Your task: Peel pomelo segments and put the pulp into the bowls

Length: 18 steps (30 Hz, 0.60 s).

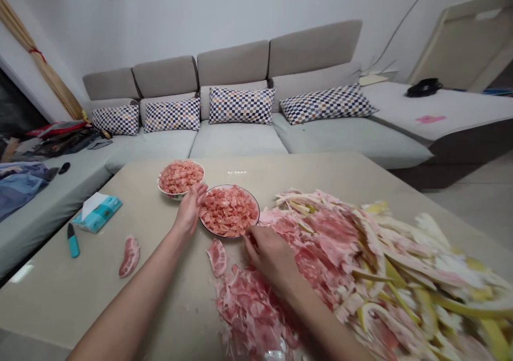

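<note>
Pomelo bits (228, 211), small, pink and shiny, torn into little chunks and heaped high on a round plate (258, 211) with a thin dark rim, near the middle of the tabletop (288, 171). More of the same in a small bowl (173, 194), full to the top, just past the plate toward the far edge.

Left hand (190, 208) open, fingers spread and pointing up, right by the plate's left rim and close to the bowl, with hold of nothing. Right hand (270, 256) bent over, fingers curled down, just by the plate's lower rim and on the pink scraps. Any bit in those fingers too hidden to tell.

Big messy pile of skins (404, 275), pale pink and white with yellow edges, all over the right side of the tabletop and running off the near edge of the view. Smaller heap of pink scraps (248, 313) by the near edge, between the two arms. One peeled segment (217, 258) at the top of that heap, and another (129, 256) alone on the left, well apart from the plate.

Near the left edge, a blue tissue pack (97, 213) and a blue marker (72, 240). Behind the table, a long gray sofa (236, 141) with four checked cushions (240, 106).
</note>
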{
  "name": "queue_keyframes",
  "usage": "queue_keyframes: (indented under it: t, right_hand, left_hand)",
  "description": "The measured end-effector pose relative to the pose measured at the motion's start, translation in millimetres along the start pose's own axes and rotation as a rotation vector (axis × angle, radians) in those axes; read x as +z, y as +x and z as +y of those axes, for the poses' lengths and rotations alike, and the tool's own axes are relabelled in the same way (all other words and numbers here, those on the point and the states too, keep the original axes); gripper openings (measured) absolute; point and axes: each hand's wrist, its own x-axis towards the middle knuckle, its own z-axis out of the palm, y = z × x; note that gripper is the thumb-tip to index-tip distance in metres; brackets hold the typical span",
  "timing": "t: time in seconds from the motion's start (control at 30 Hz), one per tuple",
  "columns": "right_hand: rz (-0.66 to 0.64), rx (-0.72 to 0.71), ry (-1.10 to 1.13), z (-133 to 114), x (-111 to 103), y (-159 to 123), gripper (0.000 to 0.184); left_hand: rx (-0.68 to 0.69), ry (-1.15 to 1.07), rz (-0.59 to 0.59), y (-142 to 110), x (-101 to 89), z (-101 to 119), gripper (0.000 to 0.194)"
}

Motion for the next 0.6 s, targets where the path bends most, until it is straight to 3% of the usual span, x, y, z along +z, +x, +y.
queue_keyframes:
  t: [0.17, 0.33, 0.5, 0.6]
  right_hand:
    - [0.007, 0.027, -0.008, 1.0, -0.6, -0.7, 0.02]
    - [-0.033, 0.03, 0.0, -4.5, -1.2, 0.0, 0.017]
    - [-0.25, 0.033, 0.009, -21.4, 3.5, -5.1, 0.016]
    - [-0.306, -0.018, 0.006, -31.9, 10.6, -10.6, 0.016]
  left_hand:
    - [0.092, 0.259, 0.028, -31.5, -23.4, 5.2, 0.03]
    - [0.018, 0.661, 0.003, -80.3, -44.3, -20.6, 0.022]
    - [-0.058, 0.905, 0.011, -101.1, -39.5, -45.0, 0.033]
    - [-0.077, 0.942, -0.016, -102.8, -35.0, -49.1, 0.03]
